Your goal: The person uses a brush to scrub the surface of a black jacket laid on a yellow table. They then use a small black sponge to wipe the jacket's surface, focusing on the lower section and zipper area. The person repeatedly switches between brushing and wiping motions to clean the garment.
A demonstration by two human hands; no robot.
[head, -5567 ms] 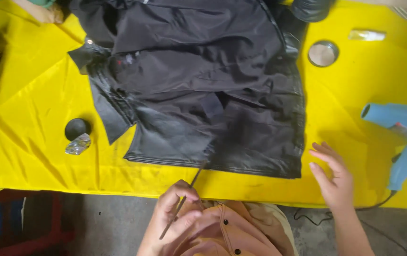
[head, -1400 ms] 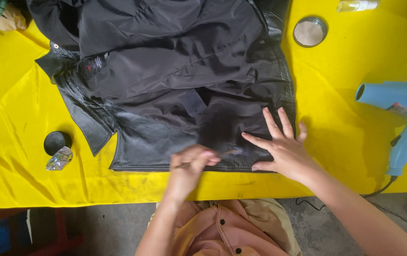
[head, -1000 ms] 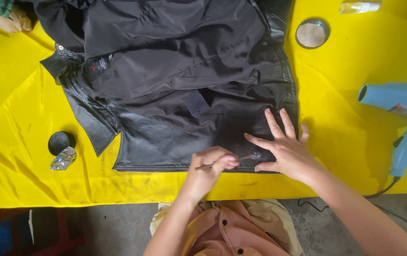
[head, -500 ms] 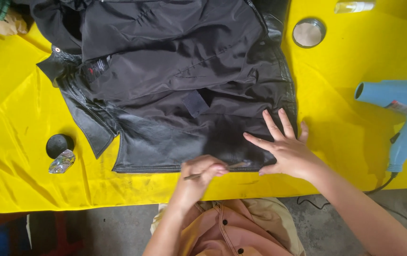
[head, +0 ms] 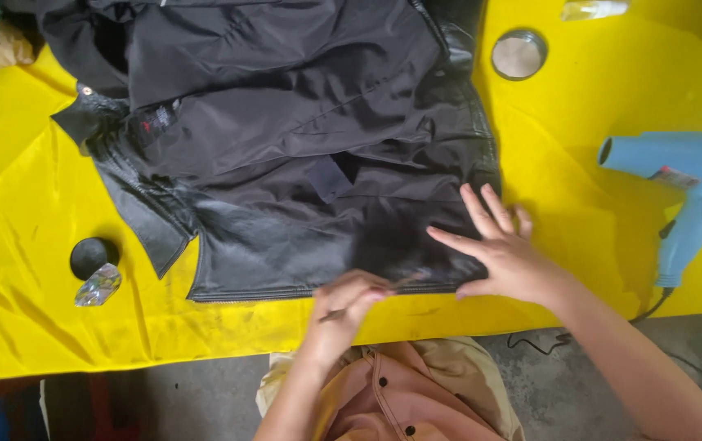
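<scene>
A black jacket (head: 302, 147) lies spread out on a yellow tablecloth (head: 24, 310). My left hand (head: 347, 304) grips a thin brush (head: 404, 283) whose tip touches the jacket's lower hem. My right hand (head: 502, 253) lies flat on the hem's right corner, fingers spread, pressing the fabric down. The brush tip is just left of my right hand's fingers.
A light blue hair dryer (head: 682, 192) with a cord lies at the right. A round metal tin lid (head: 518, 55) sits at the top. A black round cap (head: 92, 256) and a small clear bottle (head: 98, 286) rest at the left. The table's front edge runs below my hands.
My right hand came from the table's edge onto the jacket's hem and stayed flat there. My left hand brought the brush up to the hem and has been stroking it back and forth.
</scene>
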